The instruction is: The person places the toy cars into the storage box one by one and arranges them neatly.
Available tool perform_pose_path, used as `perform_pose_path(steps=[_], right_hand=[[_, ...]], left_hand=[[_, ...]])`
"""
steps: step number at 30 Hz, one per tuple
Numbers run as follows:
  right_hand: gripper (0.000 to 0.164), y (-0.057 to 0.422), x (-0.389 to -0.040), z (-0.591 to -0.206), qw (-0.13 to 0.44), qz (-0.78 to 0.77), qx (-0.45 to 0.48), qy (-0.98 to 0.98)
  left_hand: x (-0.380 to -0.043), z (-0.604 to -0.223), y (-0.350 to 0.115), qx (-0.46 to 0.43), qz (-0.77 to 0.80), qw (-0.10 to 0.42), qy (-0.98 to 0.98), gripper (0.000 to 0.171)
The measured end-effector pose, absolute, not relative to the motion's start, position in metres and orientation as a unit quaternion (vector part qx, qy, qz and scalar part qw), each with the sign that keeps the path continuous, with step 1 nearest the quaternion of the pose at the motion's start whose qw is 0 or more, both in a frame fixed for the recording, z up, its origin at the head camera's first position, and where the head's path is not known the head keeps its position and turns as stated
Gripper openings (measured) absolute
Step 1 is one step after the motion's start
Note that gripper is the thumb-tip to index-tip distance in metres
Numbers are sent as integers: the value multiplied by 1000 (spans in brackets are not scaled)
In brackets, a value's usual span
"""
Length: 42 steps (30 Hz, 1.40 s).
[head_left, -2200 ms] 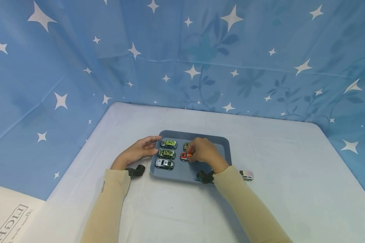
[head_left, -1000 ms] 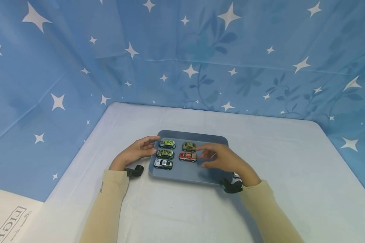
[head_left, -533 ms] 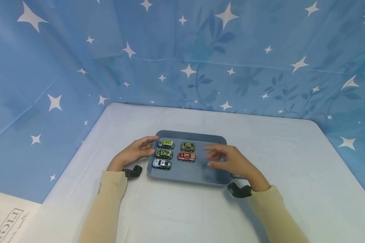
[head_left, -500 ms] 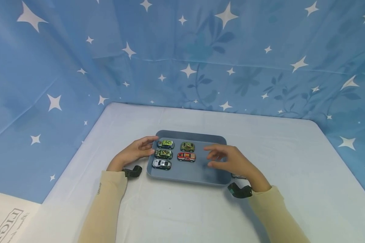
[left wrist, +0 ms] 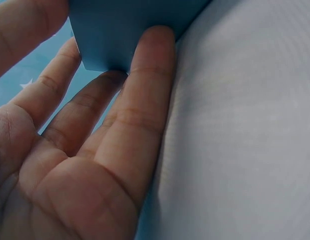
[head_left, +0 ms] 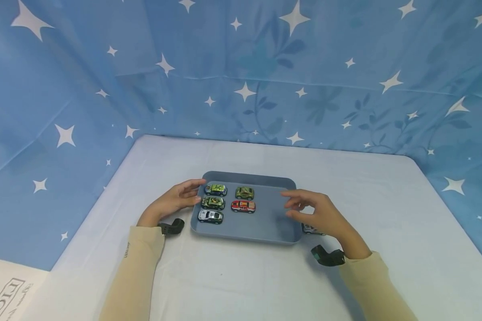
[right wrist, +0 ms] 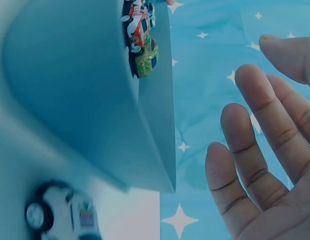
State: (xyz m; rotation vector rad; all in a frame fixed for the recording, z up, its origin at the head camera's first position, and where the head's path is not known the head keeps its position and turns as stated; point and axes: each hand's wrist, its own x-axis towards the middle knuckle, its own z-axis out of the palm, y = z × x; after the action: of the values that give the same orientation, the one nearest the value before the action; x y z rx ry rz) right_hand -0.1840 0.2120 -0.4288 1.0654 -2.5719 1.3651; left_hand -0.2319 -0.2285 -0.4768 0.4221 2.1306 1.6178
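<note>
A blue-grey tray (head_left: 271, 225) holds several toy cars. Its left column has a yellow-green car (head_left: 215, 190), a green camouflage car (head_left: 213, 203) and a silver-white car (head_left: 210, 216). Beside them stand an olive-green car (head_left: 245, 193) and a red car (head_left: 243, 206). My left hand (head_left: 172, 199) touches the tray's left side with extended fingers; the left wrist view shows them against the tray wall (left wrist: 119, 30). Over the tray's right edge hovers my right hand (head_left: 319, 213), fingers loosely bent and holding nothing. A white toy car (head_left: 312, 229), partly hidden by that hand, sits just outside the tray.
White cloth (head_left: 225, 285) covers the table. A blue curtain with white stars (head_left: 245, 91) hangs behind it and along the left. Printed pale material (head_left: 8, 290) lies at the lower left. Each wrist carries a black camera mount (head_left: 327, 256).
My right hand has released the red car in the tray and drawn back to the right, past the tray's edge. My left hand has stayed at the tray's left side.
</note>
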Motion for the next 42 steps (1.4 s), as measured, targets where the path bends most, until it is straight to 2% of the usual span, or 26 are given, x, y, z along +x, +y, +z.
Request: perform_pose_path(steps=[15,42], right_hand=[[46,241,-174,-437,43,413,293,-861],[48,276,-171,-444,-72,385,259,-883]], left_hand=[[-232,-479,-230,159,578,210,773,69],[-233,-481,-229,151,583,212,770,68]])
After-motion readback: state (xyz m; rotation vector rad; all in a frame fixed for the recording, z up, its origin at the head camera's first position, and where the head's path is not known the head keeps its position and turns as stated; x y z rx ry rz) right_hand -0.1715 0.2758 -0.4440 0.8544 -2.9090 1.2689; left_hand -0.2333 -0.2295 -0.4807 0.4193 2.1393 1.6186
